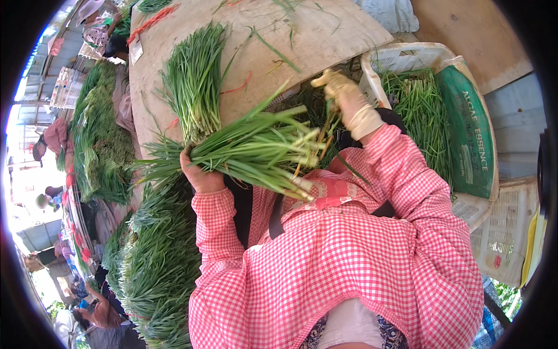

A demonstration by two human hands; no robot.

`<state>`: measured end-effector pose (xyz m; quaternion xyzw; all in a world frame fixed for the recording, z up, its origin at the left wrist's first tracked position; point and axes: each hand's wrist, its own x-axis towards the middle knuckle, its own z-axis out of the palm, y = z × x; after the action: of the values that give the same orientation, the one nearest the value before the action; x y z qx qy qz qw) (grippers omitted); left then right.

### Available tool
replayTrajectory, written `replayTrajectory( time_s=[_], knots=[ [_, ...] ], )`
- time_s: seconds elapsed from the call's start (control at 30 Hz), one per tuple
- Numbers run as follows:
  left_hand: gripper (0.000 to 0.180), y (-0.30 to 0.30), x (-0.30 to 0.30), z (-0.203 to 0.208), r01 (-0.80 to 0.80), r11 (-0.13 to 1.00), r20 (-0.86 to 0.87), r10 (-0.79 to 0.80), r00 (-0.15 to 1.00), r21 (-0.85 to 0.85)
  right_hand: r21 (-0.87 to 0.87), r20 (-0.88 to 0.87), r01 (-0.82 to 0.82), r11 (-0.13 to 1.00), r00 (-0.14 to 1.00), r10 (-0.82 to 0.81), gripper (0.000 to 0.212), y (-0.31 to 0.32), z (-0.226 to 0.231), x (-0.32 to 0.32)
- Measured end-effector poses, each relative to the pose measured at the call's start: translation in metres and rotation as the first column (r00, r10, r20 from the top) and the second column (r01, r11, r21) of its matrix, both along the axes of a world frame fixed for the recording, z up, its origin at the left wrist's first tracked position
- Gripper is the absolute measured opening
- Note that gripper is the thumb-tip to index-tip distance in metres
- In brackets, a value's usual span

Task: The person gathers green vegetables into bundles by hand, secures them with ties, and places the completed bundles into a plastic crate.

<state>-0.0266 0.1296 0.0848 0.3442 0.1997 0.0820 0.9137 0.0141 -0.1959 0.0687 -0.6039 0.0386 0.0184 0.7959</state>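
Observation:
My bare left hand point(200, 171) is closed around a bunch of garlic chives point(256, 145). The leaf tips fan out to the left, and the pale stem ends point right, above my lap. My right hand point(346, 96), in a yellowish glove, is raised beyond the stem ends, apart from the bunch. Its fingers look stretched out, slightly blurred. Loose, partly yellowed leaves point(330, 125) hang just below the glove; whether they touch it is unclear. Another bundle of chives point(197, 81) lies on the wooden board beyond my left hand.
The wooden board point(325, 41) carries stray leaves and red ties point(154, 23). At right, a white crate point(372, 75) with a green liner point(465, 128) holds more chives. Chives are heaped to my left point(160, 262). Other people are at the far left.

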Motion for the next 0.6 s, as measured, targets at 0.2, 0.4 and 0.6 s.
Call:
replayTrajectory(
  time_s=[0.2, 0.4, 0.6],
  knots=[
    [0.03, 0.012, -0.006, 0.005, -0.122, 0.992, 0.043, 0.124, 0.991, -0.037, 0.042, -0.285, -0.322, 0.946, 0.903, 0.32, 0.044, -0.02, 0.014, -0.028],
    [0.027, 0.006, -0.008, 0.005, -0.114, 0.993, 0.091, 0.114, 0.989, -0.012, 0.315, -0.056, -0.741, 0.593, 0.609, 0.791, 0.044, 0.035, -0.017, -0.065],
    [0.03, 0.014, -0.014, -0.001, -0.07, 0.997, 0.182, 0.076, 0.98, -0.039, 0.247, -0.157, -0.74, 0.626, 0.607, 0.779, 0.025, 0.047, 0.012, -0.071]
  ],
)
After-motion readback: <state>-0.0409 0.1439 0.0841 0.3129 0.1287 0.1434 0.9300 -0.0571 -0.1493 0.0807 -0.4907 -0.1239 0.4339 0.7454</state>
